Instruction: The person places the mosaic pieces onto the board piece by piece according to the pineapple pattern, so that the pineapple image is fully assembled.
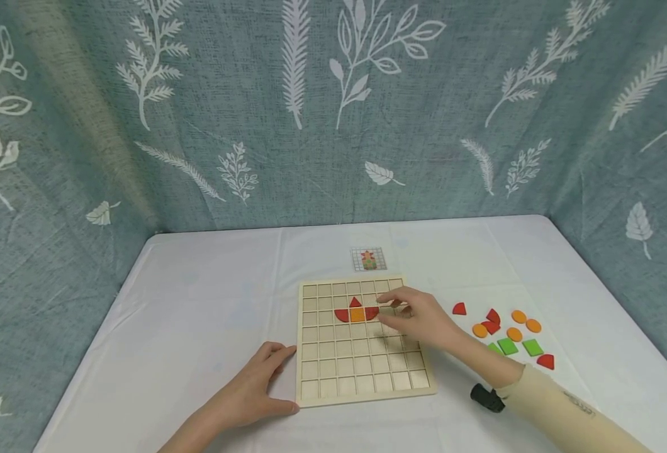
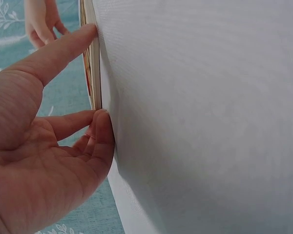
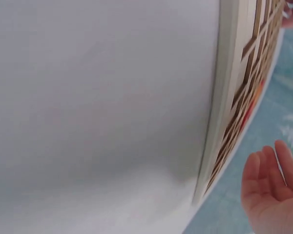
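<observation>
A wooden grid board (image 1: pixel 346 368) lies on the white table. In its upper half are a red triangle (image 1: pixel 354 302), an orange square (image 1: pixel 357 314) below it, and a red quarter-circle on the left (image 1: pixel 341 315) and on the right (image 1: pixel 371 313). My left hand (image 1: pixel 254 388) touches the board's left side, thumb by the near corner; the left wrist view shows its thumb (image 2: pixel 63 51) and fingertips against the edge. Above the board, beside the right quarter-circle, is my right hand (image 1: pixel 418 318), its thumb and fingers apart with nothing visible between them. In the right wrist view the right hand (image 3: pixel 276 195) appears beyond the board's rim.
Right of the board lie loose red quarter-circles (image 1: pixel 545 361), several orange discs (image 1: pixel 533 325) and green squares (image 1: pixel 507 346), some partly behind the right forearm. A small picture card (image 1: pixel 369 258) lies behind the board. A black object (image 1: pixel 487 397) is by the right sleeve. Patterned curtains (image 1: pixel 333 157) surround the table.
</observation>
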{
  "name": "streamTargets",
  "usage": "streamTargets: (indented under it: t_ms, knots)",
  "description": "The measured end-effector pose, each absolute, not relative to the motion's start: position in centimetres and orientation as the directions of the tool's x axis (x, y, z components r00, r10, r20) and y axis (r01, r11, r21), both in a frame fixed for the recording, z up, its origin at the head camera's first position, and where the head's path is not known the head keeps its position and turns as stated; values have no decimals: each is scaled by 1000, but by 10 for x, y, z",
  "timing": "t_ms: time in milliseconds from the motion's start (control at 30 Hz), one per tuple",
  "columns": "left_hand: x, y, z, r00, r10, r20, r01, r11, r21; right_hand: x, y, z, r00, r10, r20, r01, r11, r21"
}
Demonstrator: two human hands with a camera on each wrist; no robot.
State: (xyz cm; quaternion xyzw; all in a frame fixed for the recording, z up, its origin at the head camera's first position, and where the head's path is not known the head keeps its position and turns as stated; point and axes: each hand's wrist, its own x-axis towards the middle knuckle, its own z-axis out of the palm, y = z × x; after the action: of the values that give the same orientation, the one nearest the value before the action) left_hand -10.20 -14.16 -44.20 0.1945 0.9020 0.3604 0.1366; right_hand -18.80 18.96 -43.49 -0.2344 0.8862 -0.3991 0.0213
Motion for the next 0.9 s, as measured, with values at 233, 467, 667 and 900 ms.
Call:
streamTargets:
  t_ms: [233,467,667,900]
  knots:
    - [-102,-141,-442,-891,443,-99,249,659,710,-183,231,-430,-952,-285,111,-268,601,-753]
    - [-104,-139,-443,-893,435,-116,234,668,706,-178,281,-424,-976,-202,79,-196,665,-721]
    - [-105,-140,-442,-892,439,-103,243,660,711,-171,311,-418,-988,-148,43,-136,710,-691]
    - [-104,-140,-442,-889,446,-103,245,653,716,-166,335,-420,-993,-117,28,-106,742,-662]
